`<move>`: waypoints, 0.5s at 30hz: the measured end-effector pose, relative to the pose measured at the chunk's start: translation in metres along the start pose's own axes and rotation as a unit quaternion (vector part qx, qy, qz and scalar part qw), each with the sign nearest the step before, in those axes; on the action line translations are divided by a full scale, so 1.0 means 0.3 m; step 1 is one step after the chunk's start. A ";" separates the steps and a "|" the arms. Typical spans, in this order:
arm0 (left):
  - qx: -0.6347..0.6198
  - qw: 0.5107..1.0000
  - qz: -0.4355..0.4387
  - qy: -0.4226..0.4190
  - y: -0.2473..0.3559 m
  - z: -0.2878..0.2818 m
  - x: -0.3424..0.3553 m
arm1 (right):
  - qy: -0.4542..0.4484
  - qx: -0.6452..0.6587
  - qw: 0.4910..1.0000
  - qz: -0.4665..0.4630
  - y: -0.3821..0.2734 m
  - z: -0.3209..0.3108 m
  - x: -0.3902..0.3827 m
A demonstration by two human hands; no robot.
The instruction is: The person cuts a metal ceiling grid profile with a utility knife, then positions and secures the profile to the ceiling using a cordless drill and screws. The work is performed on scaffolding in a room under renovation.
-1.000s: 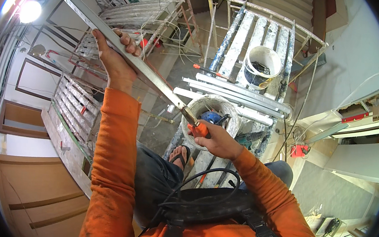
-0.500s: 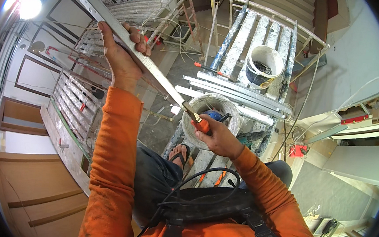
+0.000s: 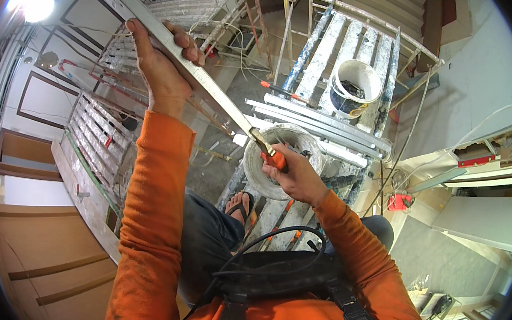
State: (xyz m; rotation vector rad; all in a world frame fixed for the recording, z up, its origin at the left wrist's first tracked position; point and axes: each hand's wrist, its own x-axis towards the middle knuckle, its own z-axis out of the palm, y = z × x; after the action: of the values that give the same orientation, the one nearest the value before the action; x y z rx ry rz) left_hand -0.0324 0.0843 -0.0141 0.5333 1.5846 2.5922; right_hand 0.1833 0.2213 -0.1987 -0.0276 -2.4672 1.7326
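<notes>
A long galvanised metal profile (image 3: 213, 93) slants from the upper left down to the middle. My left hand (image 3: 165, 71) supports it from below, with thumb and fingers round its edges. My right hand (image 3: 297, 175) is closed on the orange handles of tin snips (image 3: 275, 160). Their metal jaws are at the profile's lower end; how deep they bite cannot be told. Behind the snips stands a plaster-smeared white bucket (image 3: 252, 175) with tools inside, partly hidden by my right hand.
Several metal profiles (image 3: 319, 121) lie across the paint-spattered slatted platform (image 3: 315, 62). Beyond them stands a second bucket (image 3: 360, 78) holding dark small pieces. An orange-and-black tool (image 3: 282, 92) lies beside it. More slatted scaffolds (image 3: 98, 135) stand at left. My foot (image 3: 238, 205) is on the platform.
The profile, both hands and the snips have shifted only slightly. The snips stay at the profile's lower end. The surroundings sit a little differently as my view shifts.
</notes>
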 end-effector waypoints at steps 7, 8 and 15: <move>-0.011 0.999 -0.011 -0.033 -0.008 0.008 -0.019 | -0.019 0.041 0.999 0.003 -0.018 -0.012 -0.022; -0.015 0.999 -0.010 -0.033 -0.008 0.004 -0.020 | -0.009 0.018 1.000 -0.001 -0.032 -0.015 -0.029; -0.163 0.969 0.005 -0.183 -0.007 -0.082 0.038 | 0.016 -0.030 0.999 0.002 -0.067 -0.014 -0.059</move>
State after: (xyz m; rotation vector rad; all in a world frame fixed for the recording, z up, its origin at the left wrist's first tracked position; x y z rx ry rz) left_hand -0.0513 0.0670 -0.0232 0.9203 1.0207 2.4961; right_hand 0.2024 0.2170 -0.1802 -0.0638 -2.4970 1.6465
